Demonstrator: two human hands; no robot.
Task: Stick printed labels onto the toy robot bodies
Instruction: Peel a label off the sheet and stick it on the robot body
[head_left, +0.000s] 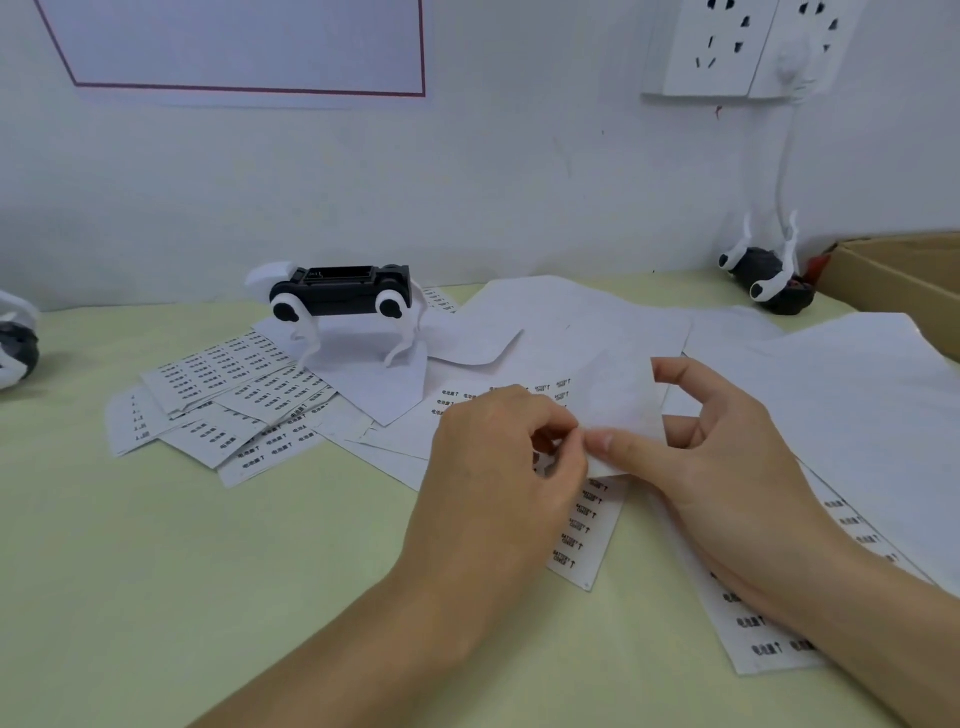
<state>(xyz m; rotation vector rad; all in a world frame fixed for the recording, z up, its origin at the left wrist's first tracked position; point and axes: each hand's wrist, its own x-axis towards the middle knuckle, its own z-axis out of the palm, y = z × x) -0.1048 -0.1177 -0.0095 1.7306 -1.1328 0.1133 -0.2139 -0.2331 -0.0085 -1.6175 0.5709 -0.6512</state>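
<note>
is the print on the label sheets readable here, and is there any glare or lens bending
Head view: soft, even light, no glare, faint shadows under the toy robot; print on the label sheet below the hands shows as dark marks, too soft to read; the left hand and right hand look slightly smeared; the wide lens tilts the wall socket and the poster's border.

pale green table (156, 545) against a white wall (519, 182) bearing two sockets (727, 47) and a red-bordered sheet (234, 41).
</note>
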